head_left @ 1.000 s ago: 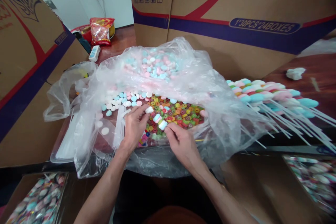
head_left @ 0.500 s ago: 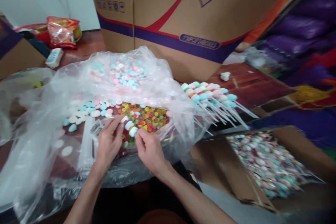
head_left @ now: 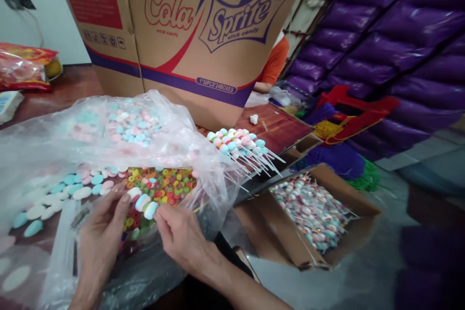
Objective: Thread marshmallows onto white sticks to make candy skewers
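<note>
- Your left hand (head_left: pixel 101 232) and right hand (head_left: pixel 181 237) each pinch one end of the candy stick (head_left: pixel 143 202), which sits just above the ring candies (head_left: pixel 165 185).
- The plastic sheet (head_left: pixel 203 164) rises behind and to the right; flat candies (head_left: pixel 69 191) lie to the left.
- Finished sticks (head_left: pixel 236 141) lie beyond the sheet, near the table (head_left: pixel 279 126) edge.
- An open box (head_left: pixel 272 225) stands below that edge; a large carton (head_left: pixel 181 58) closes off the back.

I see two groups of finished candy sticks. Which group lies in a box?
The lower right group, which fills the open cardboard box. The other group lies fanned out on the tabletop.
</note>
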### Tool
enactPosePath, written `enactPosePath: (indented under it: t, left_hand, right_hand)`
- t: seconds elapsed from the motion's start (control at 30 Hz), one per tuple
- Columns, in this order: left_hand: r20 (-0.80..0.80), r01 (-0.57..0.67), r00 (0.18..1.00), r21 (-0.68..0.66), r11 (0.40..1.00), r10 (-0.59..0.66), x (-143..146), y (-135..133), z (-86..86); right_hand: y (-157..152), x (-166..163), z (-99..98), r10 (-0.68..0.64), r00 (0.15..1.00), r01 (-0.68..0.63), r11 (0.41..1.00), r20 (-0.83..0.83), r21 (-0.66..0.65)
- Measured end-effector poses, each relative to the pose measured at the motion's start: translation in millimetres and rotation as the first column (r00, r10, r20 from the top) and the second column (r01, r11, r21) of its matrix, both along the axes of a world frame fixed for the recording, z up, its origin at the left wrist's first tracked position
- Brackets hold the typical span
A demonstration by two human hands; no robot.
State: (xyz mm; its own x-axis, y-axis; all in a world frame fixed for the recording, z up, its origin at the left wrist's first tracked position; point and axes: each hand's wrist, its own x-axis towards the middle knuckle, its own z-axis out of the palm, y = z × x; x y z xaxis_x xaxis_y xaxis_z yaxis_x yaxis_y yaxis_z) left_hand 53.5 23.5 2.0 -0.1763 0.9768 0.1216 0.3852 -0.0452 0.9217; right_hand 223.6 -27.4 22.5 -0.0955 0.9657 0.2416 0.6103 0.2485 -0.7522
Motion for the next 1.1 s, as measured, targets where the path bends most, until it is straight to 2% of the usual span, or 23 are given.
enactPosePath:
  t: [0.1, 0.17, 0.2, 0.23, 0.3, 0.33, 0.4, 0.47, 0.5, 0.57, 0.6, 0.63, 0.67, 0.73, 0.77, 0.8, 0.87, 0.93, 1.0, 1.1]
  left_hand:
    - [0.026, 0.0, 1.0, -0.047, 0.999, 0.001, -6, 2, 10.0]
    - [0.033, -0.034, 0.999, -0.065, 0.997, 0.037, -13, 4, 14.4]
    - [0.034, -0.072, 0.997, -0.068, 0.995, 0.075, -17, 6, 15.0]
    - [0.028, -0.113, 0.993, -0.068, 0.991, 0.116, -22, 7, 14.4]
    - [-0.006, -0.162, 0.987, -0.057, 0.985, 0.162, -31, 9, 10.1]
    - [-0.029, -0.164, 0.986, -0.046, 0.985, 0.162, -35, 9, 7.0]
    - [-0.074, -0.13, 0.989, -0.017, 0.991, 0.128, -42, 9, 0.3]
    - [-0.106, -0.088, 0.99, 0.023, 0.996, 0.09, -45, 8, -5.2]
    - [-0.123, -0.071, 0.989, 0.047, 0.996, 0.077, -46, 8, -7.1]
    - [-0.176, -0.043, 0.983, 0.094, 0.995, 0.059, -46, 8, -8.1]
    - [-0.209, -0.026, 0.977, 0.113, 0.993, 0.05, -45, 8, -7.2]
    - [-0.244, -0.01, 0.969, 0.126, 0.992, 0.041, -45, 10, -5.5]
    - [-0.278, 0.006, 0.96, 0.135, 0.991, 0.032, -44, 12, -3.2]
    - [-0.329, 0.031, 0.944, 0.151, 0.988, 0.02, -43, 18, 2.2]
    - [-0.352, 0.04, 0.936, 0.161, 0.986, 0.02, -43, 23, 4.7]
    - [-0.378, 0.046, 0.925, 0.172, 0.984, 0.023, -43, 28, 6.6]
    - [-0.446, 0.062, 0.895, 0.192, 0.979, 0.03, -46, 40, 8.8]
    - [-0.528, 0.078, 0.849, 0.188, 0.979, 0.033, -50, 54, 8.6]
    - [-0.604, 0.088, 0.797, 0.149, 0.985, 0.02, -55, 67, 7.1]
    - [-0.689, 0.123, 0.723, 0.053, 0.991, -0.053, -64, 83, 5.0]
  right_hand:
    - [-6, 37, 19.8, -0.036, 0.998, 0.031, 0.995, 0.047, 0.091]
    - [-3, 70, 33.1, -0.161, 0.984, 0.145, 0.974, 0.081, 0.175]
    - [2, 89, 38.4, -0.27, 0.956, 0.238, 0.943, 0.115, 0.234]
    - [9, 108, 42.4, -0.381, 0.91, 0.323, 0.898, 0.162, 0.3]
    - [28, 145, 45.2, -0.565, 0.774, 0.465, 0.813, 0.286, 0.351]
    - [38, 161, 43.9, -0.627, 0.695, 0.523, 0.776, 0.352, 0.351]
    - [59, 186, 37.2, -0.662, 0.579, 0.597, 0.742, 0.476, 0.306]
    - [71, 198, 28.8, -0.649, 0.523, 0.625, 0.733, 0.552, 0.269]
    - [73, 198, 25.6, -0.662, 0.506, 0.625, 0.723, 0.553, 0.293]
    - [66, 188, 23.2, -0.752, 0.472, 0.618, 0.655, 0.46, 0.436]
    - [60, 178, 23.8, -0.794, 0.479, 0.601, 0.607, 0.374, 0.519]
    - [52, 164, 25.0, -0.804, 0.524, 0.569, 0.576, 0.281, 0.587]
    - [43, 148, 26.0, -0.755, 0.623, 0.509, 0.591, 0.206, 0.626]
    - [29, 108, 24.9, -0.47, 0.872, 0.308, 0.746, 0.139, 0.591]
    - [25, 87, 21.7, -0.277, 0.953, 0.17, 0.821, 0.121, 0.545]
    - [23, 67, 16.7, -0.122, 0.987, 0.058, 0.879, 0.106, 0.473]
    - [22, 29, 3.0, 0.044, 0.993, -0.08, 0.93, 0.107, 0.358]
    - [22, -2, -11.6, 0.126, 0.982, -0.158, 0.953, 0.137, 0.257]
    - [22, -26, -22.1, 0.175, 0.961, -0.217, 0.958, 0.213, 0.188]
    - [17, -55, -26.9, 0.197, 0.914, -0.254, 0.96, 0.353, 0.121]
